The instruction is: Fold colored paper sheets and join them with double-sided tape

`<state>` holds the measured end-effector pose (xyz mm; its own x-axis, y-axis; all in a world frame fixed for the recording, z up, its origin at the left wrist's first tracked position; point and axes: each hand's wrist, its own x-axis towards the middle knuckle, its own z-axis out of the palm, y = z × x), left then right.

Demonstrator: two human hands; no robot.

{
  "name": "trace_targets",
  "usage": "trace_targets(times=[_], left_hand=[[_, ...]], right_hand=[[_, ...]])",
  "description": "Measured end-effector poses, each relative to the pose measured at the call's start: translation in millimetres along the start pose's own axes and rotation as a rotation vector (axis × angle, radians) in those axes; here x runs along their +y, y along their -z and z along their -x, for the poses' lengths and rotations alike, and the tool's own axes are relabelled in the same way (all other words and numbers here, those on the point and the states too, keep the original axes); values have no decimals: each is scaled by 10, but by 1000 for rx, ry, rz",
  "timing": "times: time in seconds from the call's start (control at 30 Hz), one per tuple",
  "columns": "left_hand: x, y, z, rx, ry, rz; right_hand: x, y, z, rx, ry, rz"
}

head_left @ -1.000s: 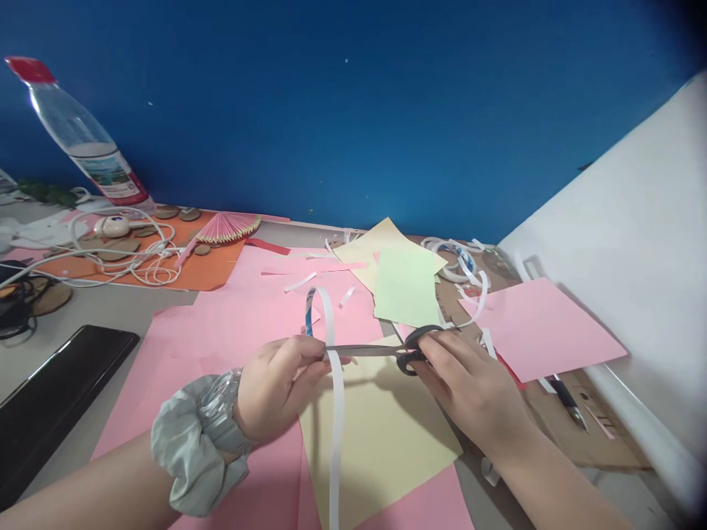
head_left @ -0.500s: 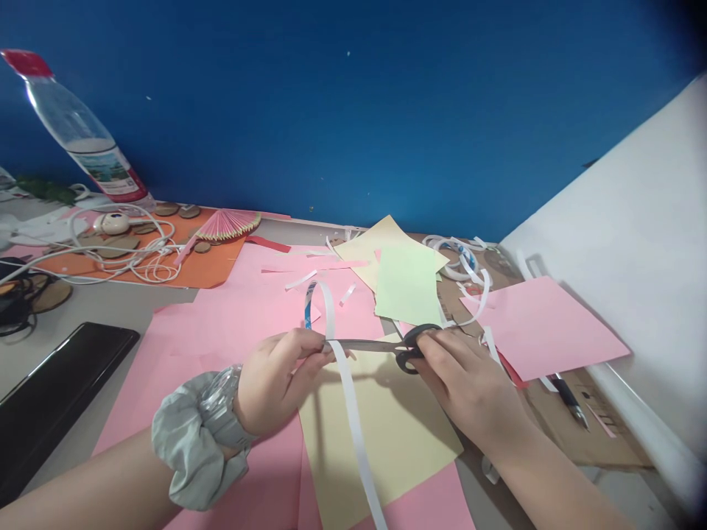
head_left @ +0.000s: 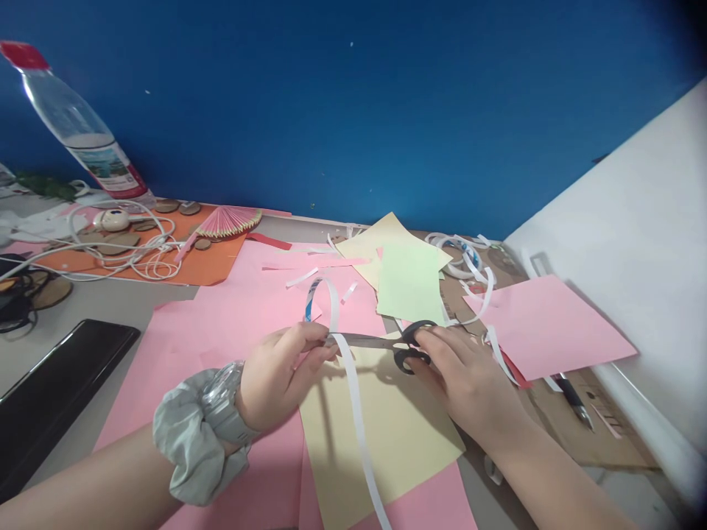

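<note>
In the head view, my left hand (head_left: pixel 284 375) pinches a narrow white tape strip (head_left: pixel 359 419) between thumb and fingers. The strip trails down over a pale yellow sheet (head_left: pixel 387 434). Behind the fingertips it joins an upright loop with blue print on its inside, seemingly a thin tape roll (head_left: pixel 310 300). My right hand (head_left: pixel 464 368) has its fingers in the black handles of scissors (head_left: pixel 375 341). The blades point left and lie across the strip beside my left fingertips; they look nearly closed. Whether the strip is cut there cannot be seen.
Pink sheets (head_left: pixel 221 324) lie under my hands, with white scraps on them. A green sheet (head_left: pixel 409 280) and a pink square (head_left: pixel 552 324) lie beyond the right hand, near a pen (head_left: pixel 574 401). Leftward are a black phone-like slab (head_left: pixel 66 397), cables, a paper fan (head_left: pixel 229 221) and a bottle (head_left: pixel 88 132).
Both hands keep nearly the same pose around the strip and scissors. The whole view has shifted very slightly.
</note>
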<state>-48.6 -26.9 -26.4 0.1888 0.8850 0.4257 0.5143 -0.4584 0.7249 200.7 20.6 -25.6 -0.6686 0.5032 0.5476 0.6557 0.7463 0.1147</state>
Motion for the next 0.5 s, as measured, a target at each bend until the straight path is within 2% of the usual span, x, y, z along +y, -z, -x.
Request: trace_targets(times=[0.23,0.5], left_hand=[[-7,13,-17,-18,-5,21],[-13,20,-69,21,-23,50]], right_hand=[[22,3,33,-49,-13,-13],[21,-15,20,-94,-13,-15]])
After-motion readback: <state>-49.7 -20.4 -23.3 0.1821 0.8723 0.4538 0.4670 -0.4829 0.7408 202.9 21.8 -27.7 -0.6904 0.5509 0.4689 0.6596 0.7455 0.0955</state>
